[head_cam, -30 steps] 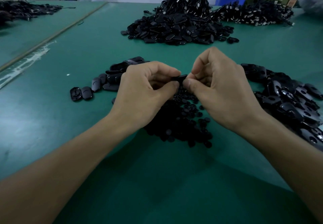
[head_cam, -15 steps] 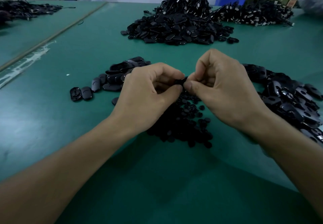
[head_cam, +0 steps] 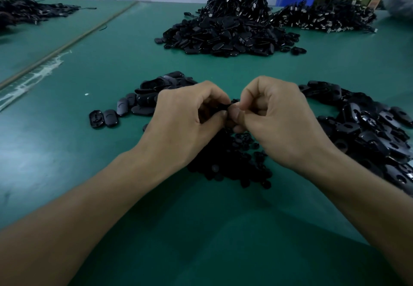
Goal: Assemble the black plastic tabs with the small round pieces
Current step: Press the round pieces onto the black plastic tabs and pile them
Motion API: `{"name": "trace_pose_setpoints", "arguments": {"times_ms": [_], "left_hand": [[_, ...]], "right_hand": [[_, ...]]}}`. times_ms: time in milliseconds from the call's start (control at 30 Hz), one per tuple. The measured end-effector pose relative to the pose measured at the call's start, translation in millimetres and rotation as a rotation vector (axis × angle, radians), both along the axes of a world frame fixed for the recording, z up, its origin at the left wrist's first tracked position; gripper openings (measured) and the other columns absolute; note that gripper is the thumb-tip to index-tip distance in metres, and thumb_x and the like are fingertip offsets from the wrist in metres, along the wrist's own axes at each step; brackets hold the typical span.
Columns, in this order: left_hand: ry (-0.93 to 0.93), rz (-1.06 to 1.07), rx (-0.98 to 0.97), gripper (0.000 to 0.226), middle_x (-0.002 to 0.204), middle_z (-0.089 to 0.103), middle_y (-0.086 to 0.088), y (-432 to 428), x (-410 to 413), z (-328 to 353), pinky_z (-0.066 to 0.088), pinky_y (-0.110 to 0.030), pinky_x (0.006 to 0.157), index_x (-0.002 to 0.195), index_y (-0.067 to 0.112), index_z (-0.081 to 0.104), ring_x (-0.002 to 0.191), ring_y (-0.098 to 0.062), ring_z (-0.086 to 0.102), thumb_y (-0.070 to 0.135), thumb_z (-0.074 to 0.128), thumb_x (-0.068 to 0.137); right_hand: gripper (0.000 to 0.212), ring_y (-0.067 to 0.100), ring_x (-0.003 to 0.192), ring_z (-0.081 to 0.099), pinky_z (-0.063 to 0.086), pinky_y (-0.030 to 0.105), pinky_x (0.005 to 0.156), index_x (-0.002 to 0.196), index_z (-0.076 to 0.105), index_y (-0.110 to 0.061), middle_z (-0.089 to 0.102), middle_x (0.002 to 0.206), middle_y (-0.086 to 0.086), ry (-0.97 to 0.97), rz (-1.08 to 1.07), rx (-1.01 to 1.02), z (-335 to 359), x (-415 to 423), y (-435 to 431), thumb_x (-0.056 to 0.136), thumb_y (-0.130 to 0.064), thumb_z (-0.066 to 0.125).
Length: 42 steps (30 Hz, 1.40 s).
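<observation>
Head view: both hands meet over the middle of the green counter (head_cam: 89, 174), raised just above it so the work sits straight under the eyes. The left hand (head_cam: 185, 124) is curled round a black tab (head_cam: 223, 107), thumb below and forefinger on top. This looks like a steadying grip that leaves the tab's free end turned toward the other hand. The right hand (head_cam: 281, 124) pinches at that free end with thumb and forefinger, its other fingers folded in. It is most likely pressing a round piece into the tab, but the fingertips hide the piece, so I cannot tell whether it is seated.

The stock seems laid out for short reaches. The small round pieces (head_cam: 234, 162) lie in a loose heap directly under the hands. Toward the right edge is a spread of unfitted tabs (head_cam: 368, 133), many showing an open round hole, within easy reach of the right hand. Toward the left edge is a smaller cluster of closed-looking tabs (head_cam: 145, 104), probably the finished ones set down by the left hand.

Near the far edge stands a big mound of black parts (head_cam: 228, 37) with a tangle of cables (head_cam: 241, 2) on top. Beside it, toward the far right corner, lies a heap of connectors (head_cam: 324, 17). These look like bulk supply kept out of the way.
</observation>
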<state>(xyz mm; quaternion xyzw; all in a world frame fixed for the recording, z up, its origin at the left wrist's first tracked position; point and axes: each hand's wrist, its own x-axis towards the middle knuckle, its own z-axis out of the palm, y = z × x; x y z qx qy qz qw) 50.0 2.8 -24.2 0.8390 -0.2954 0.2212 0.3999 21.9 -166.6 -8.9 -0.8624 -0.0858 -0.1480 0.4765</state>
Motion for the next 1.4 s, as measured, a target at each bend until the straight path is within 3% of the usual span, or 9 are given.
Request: {"name": "trace_pose_setpoints", "arguments": {"times_ms": [133, 200, 300, 367, 567, 733, 867, 1033, 1400], "left_hand": [[0.002, 0.031, 0.016, 0.018, 0.080, 0.069, 0.016, 2.1, 2.9, -1.3, 0.049, -0.011, 0.067, 0.099, 0.015, 0.072, 0.069, 0.007, 0.063, 0.010, 0.074, 0.082], [0.049, 0.014, -0.030, 0.017, 0.081, 0.071, 0.014, 1.3, 2.3, -0.6, 0.054, -0.019, 0.069, 0.098, 0.018, 0.072, 0.072, 0.002, 0.066, 0.011, 0.073, 0.082], [0.219, -0.030, -0.151, 0.019, 0.080, 0.074, 0.009, 0.7, 2.2, 2.7, 0.057, -0.025, 0.070, 0.092, 0.029, 0.070, 0.072, -0.004, 0.070, 0.015, 0.074, 0.081], [0.363, -0.075, -0.252, 0.024, 0.079, 0.076, 0.004, 0.6, 3.0, 5.1, 0.057, -0.025, 0.065, 0.092, 0.029, 0.068, 0.065, -0.008, 0.069, 0.008, 0.076, 0.083], [0.554, -0.179, -0.384, 0.019, 0.074, 0.075, 0.000, 1.2, 1.6, 8.5, 0.058, -0.023, 0.063, 0.093, 0.015, 0.069, 0.060, -0.010, 0.067, -0.002, 0.073, 0.086], [0.605, -0.196, -0.425, 0.015, 0.078, 0.077, -0.009, 1.3, 2.3, 7.6, 0.056, -0.019, 0.064, 0.091, 0.012, 0.073, 0.065, -0.012, 0.071, -0.002, 0.073, 0.085], [0.619, -0.204, -0.443, 0.016, 0.074, 0.076, -0.006, -0.2, 2.3, 6.6, 0.056, -0.018, 0.062, 0.088, 0.013, 0.073, 0.064, -0.011, 0.072, -0.002, 0.074, 0.084], [0.576, -0.199, -0.445, 0.016, 0.075, 0.077, -0.008, -1.4, 0.7, 6.4, 0.056, -0.018, 0.063, 0.087, 0.014, 0.074, 0.063, -0.012, 0.072, -0.001, 0.075, 0.084], [0.475, -0.117, -0.316, 0.015, 0.068, 0.075, -0.005, 1.6, 2.5, 9.3, 0.058, -0.022, 0.060, 0.084, 0.014, 0.073, 0.059, -0.013, 0.071, -0.001, 0.076, 0.083]], "right_hand": [[0.028, 0.012, 0.066, 0.073, 0.062, 0.041, 0.070, 0.077, 0.058, -0.025, 0.074, 0.070, -0.003, 0.032, 0.067, 0.031, 2.3, -0.7, -0.5, 0.089, -0.004, 0.070], [0.024, 0.007, 0.065, 0.071, 0.060, 0.031, 0.068, 0.078, 0.060, -0.027, 0.073, 0.070, -0.007, -0.023, 0.032, -0.026, 1.9, -1.9, -0.5, 0.086, -0.011, 0.075], [0.017, -0.001, 0.074, 0.066, 0.050, 0.011, 0.066, 0.086, 0.066, -0.029, 0.069, 0.075, -0.012, -0.115, -0.040, -0.127, 1.4, -2.1, -1.0, 0.083, -0.018, 0.079], [0.016, -0.004, 0.080, 0.065, 0.046, 0.006, 0.070, 0.095, 0.070, -0.029, 0.070, 0.083, -0.014, -0.089, -0.020, -0.116, 0.8, 0.5, -4.8, 0.085, -0.019, 0.077], [0.009, 0.011, 0.072, 0.072, 0.059, 0.034, 0.074, 0.088, 0.072, -0.024, 0.076, 0.077, -0.003, 0.052, 0.090, 0.088, -1.8, 4.9, -13.4, 0.086, -0.016, 0.077], [0.008, 0.007, 0.063, 0.064, 0.052, 0.022, 0.062, 0.084, 0.071, -0.019, 0.074, 0.074, 0.002, 0.062, 0.101, 0.153, -1.5, 5.0, -14.4, 0.084, -0.014, 0.078], [0.010, 0.010, 0.065, 0.064, 0.055, 0.029, 0.067, 0.080, 0.071, -0.016, 0.074, 0.075, 0.006, 0.040, 0.108, 0.148, -1.3, 5.5, -15.6, 0.081, -0.010, 0.079], [0.007, 0.015, 0.066, 0.067, 0.059, 0.039, 0.069, 0.074, 0.071, -0.019, 0.073, 0.071, 0.001, 0.007, 0.053, 0.114, -0.4, 7.6, -13.7, 0.072, -0.023, 0.077], [0.007, 0.007, 0.062, 0.063, 0.052, 0.027, 0.062, 0.078, 0.073, -0.021, 0.073, 0.070, -0.002, 0.033, 0.105, 0.075, -5.4, 11.0, -17.7, 0.082, -0.017, 0.078]]}}
